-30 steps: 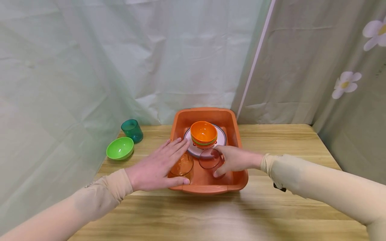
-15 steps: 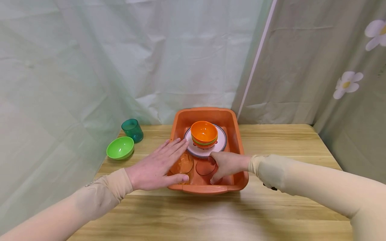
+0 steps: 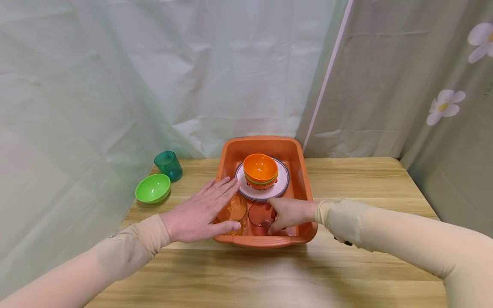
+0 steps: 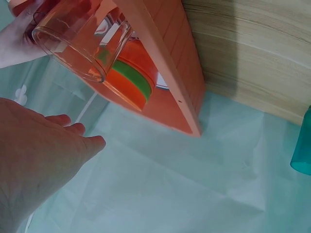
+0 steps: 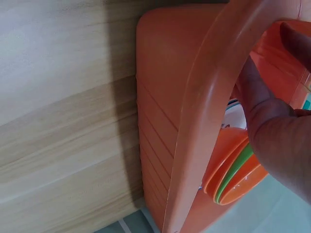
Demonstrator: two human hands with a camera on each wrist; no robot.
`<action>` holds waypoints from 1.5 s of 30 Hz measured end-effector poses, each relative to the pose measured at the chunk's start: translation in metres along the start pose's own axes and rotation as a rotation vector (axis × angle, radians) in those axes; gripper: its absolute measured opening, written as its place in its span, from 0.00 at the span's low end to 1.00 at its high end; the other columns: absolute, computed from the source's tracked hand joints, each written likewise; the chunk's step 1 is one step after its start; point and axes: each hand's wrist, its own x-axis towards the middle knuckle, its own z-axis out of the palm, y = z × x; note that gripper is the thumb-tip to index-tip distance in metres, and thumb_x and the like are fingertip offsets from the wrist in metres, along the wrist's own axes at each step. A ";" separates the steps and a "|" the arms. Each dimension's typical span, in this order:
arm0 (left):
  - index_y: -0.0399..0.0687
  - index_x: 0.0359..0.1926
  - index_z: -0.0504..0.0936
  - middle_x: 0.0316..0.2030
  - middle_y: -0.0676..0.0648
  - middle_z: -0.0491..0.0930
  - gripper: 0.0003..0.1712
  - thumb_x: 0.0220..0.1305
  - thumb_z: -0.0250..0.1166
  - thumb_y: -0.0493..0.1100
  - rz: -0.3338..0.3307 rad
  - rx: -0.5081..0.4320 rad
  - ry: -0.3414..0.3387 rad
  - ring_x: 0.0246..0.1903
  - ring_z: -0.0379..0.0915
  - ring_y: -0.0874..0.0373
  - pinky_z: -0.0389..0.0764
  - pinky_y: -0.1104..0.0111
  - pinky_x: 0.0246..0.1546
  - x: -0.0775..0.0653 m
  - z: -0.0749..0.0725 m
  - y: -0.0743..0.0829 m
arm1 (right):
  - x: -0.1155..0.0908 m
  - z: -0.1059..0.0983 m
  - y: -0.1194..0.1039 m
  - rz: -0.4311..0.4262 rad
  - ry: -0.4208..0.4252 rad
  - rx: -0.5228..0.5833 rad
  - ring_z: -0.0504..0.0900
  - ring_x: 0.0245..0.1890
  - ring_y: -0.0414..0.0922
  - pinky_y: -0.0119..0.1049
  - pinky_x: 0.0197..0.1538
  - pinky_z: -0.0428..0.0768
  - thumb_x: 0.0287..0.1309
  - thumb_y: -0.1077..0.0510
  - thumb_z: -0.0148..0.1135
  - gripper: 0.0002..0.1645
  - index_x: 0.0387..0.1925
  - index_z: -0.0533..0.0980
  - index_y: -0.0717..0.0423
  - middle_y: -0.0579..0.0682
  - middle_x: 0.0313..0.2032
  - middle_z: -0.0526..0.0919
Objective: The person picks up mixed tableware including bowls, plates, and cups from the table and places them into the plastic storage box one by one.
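Note:
In the head view, an orange plastic basin (image 3: 265, 242) stands on the wooden table. My right hand (image 3: 291, 212) reaches inside its near half and grips a see-through red tumbler (image 3: 259, 220) by the side, thumb toward me. Left of that tumbler is an amber see-through tumbler (image 3: 236, 208), partly covered by my left hand (image 3: 202, 214). The left hand lies over the basin's left rim with fingers straight and thumb spread, holding nothing. Behind the tumblers, stacked orange and green bowls (image 3: 260, 169) sit on white plates (image 3: 284, 183) with a dark rim.
Left of the basin on the table (image 3: 215, 273) are a green bowl (image 3: 153, 188) and a teal tumbler (image 3: 168, 166). A pale curtain (image 3: 231, 77) hangs close behind the table and along both sides.
My right hand has moved left and lower into the basin with the red tumbler, bringing it beside the amber one. The left hand has stayed in place.

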 end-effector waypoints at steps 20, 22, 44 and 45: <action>0.49 0.83 0.39 0.82 0.49 0.37 0.55 0.71 0.41 0.78 -0.008 -0.001 0.001 0.80 0.30 0.52 0.38 0.51 0.78 0.003 0.002 -0.003 | -0.035 -0.023 0.001 -0.065 0.006 -0.165 0.77 0.63 0.51 0.49 0.67 0.73 0.70 0.57 0.61 0.33 0.72 0.66 0.61 0.56 0.63 0.78; 0.50 0.83 0.38 0.82 0.49 0.37 0.55 0.71 0.41 0.78 -0.010 -0.003 0.007 0.80 0.31 0.50 0.39 0.50 0.77 0.003 0.001 -0.004 | -0.042 -0.028 -0.001 -0.070 0.038 -0.207 0.74 0.66 0.53 0.50 0.69 0.71 0.72 0.53 0.61 0.36 0.74 0.64 0.61 0.57 0.68 0.74; 0.53 0.83 0.39 0.82 0.49 0.38 0.53 0.72 0.44 0.76 -0.034 0.037 0.088 0.80 0.33 0.48 0.38 0.46 0.77 0.005 -0.004 -0.017 | -0.102 -0.047 -0.001 -0.210 0.387 -0.678 0.40 0.80 0.57 0.62 0.77 0.42 0.69 0.25 0.49 0.51 0.82 0.52 0.44 0.50 0.81 0.44; 0.53 0.83 0.39 0.82 0.49 0.38 0.53 0.72 0.44 0.76 -0.033 0.043 0.093 0.80 0.33 0.49 0.38 0.46 0.77 0.005 -0.004 -0.017 | -0.104 -0.047 -0.001 -0.213 0.390 -0.695 0.39 0.80 0.57 0.62 0.77 0.42 0.69 0.25 0.48 0.51 0.82 0.52 0.44 0.50 0.81 0.44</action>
